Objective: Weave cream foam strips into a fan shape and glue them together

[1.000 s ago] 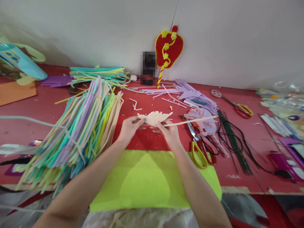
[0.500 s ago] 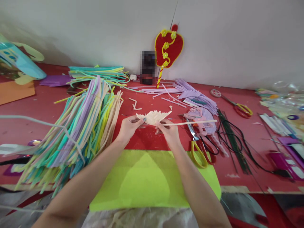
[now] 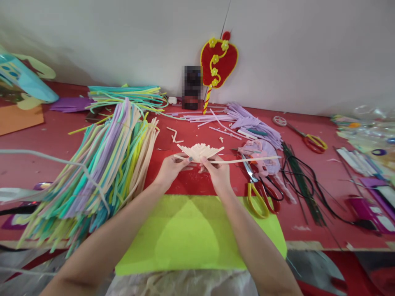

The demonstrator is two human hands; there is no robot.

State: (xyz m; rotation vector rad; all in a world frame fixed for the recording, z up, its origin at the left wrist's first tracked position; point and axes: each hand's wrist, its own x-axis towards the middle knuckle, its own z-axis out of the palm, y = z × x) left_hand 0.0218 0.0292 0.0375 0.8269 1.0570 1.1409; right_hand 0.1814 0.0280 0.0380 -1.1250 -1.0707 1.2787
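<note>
Between my two hands is a fan-shaped piece of cream pipe cleaners [image 3: 200, 151], its short ends spread upward. My left hand [image 3: 173, 166] pinches its left lower side with thumb and fingers. On the other side my right hand [image 3: 217, 168] pinches the lower right part, together with a long cream pipe cleaner [image 3: 249, 160] that sticks out to the right. A short end of cream stem also shows left of my left thumb. My fingertips behind the piece are partly hidden. Below my wrists lies a lime-green sheet [image 3: 188, 234].
A big bundle of coloured pipe cleaners [image 3: 101, 164] lies left, purple ones [image 3: 253, 121] at the back right. Yellow-handled scissors [image 3: 257, 199], a pink glue gun [image 3: 261, 164] and a black cable [image 3: 324, 201] lie right. A red heart-shaped fan [image 3: 219, 63] leans on the wall.
The fan-shaped piece has tilted a little, showing more of its spread ends. A short stem end now shows at my left thumb. Both hands keep their grip.
</note>
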